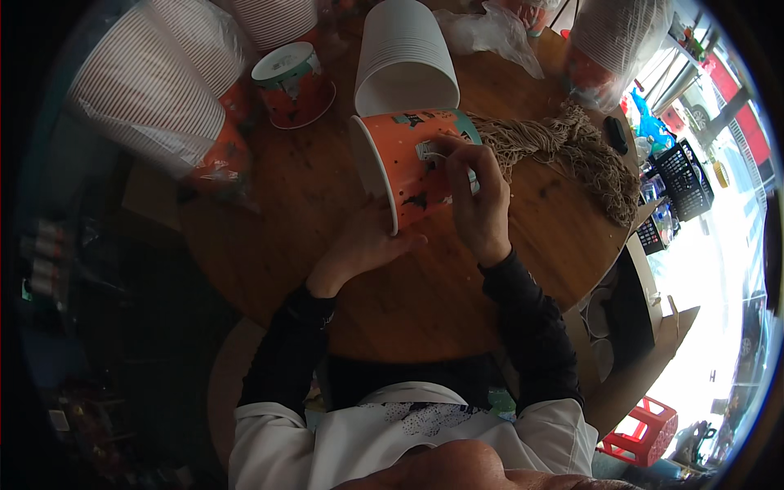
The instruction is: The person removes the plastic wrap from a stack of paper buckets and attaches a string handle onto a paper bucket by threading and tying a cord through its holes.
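An orange paper bucket (420, 175) with a teal band at its base lies tilted on its side before me, its white rim facing left. My left hand (363, 253) grips it at the lower rim, the thumb outside and the other fingers partly hidden behind the wall. At the bucket's upper right side, my right hand (480, 200) has its fingers pinched together. A thin white string (436, 154) shows at those fingertips, against a pale printed patch. Beside the bucket, a tangled bundle of beige string (563, 143) lies on the round wooden table (392, 314).
A stack of white buckets (407, 61) lies behind the held one. Plastic-wrapped bucket stacks (151, 98) stand at the left, another (612, 49) at the back right. One orange bucket (296, 90) stands upside down. An open cardboard box (645, 351) and red stool (645, 433) are at right.
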`<state>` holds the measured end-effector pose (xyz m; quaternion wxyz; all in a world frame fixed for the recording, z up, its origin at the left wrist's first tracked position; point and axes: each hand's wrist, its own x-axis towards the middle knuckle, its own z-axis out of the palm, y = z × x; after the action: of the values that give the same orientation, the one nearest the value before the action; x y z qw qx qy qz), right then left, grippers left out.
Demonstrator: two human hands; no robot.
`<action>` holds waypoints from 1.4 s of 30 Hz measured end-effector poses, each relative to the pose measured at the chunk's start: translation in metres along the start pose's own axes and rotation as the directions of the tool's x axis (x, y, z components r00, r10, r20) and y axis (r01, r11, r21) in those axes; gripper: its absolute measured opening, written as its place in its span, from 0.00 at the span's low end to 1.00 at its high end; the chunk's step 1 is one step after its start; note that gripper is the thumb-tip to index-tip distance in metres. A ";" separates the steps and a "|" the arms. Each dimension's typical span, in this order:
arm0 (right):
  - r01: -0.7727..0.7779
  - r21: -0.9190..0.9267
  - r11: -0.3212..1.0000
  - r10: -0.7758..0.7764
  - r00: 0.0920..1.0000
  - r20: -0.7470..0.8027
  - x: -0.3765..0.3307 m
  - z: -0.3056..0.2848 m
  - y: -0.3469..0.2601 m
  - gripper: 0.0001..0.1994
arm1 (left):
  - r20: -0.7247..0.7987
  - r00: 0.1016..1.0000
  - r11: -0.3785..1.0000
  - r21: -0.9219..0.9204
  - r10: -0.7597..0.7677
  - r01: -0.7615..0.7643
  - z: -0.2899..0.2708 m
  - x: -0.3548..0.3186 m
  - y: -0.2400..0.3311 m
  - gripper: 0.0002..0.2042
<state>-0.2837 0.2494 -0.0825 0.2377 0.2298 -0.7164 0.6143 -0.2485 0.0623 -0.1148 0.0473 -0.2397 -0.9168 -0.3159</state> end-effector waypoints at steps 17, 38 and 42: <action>0.183 -0.058 0.981 -0.172 0.972 0.158 -0.015 0.022 -0.015 0.07 | -0.404 0.907 0.832 -0.539 -0.119 -0.131 -0.002 0.005 0.001 0.14; 0.403 -0.249 0.881 -0.372 0.914 0.163 -0.015 0.029 -0.003 0.11 | -0.420 0.901 0.895 -0.437 -0.108 -0.096 0.002 0.004 0.003 0.19; 0.459 -0.312 0.832 -0.418 0.888 0.190 -0.012 0.030 -0.005 0.11 | -0.456 0.887 0.908 -0.400 -0.079 -0.124 0.002 0.004 0.004 0.18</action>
<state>-0.2727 0.2194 -0.0905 0.3680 0.3769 -0.7540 0.3925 -0.2494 0.0679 -0.1130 0.2153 -0.1731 -0.7868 -0.5519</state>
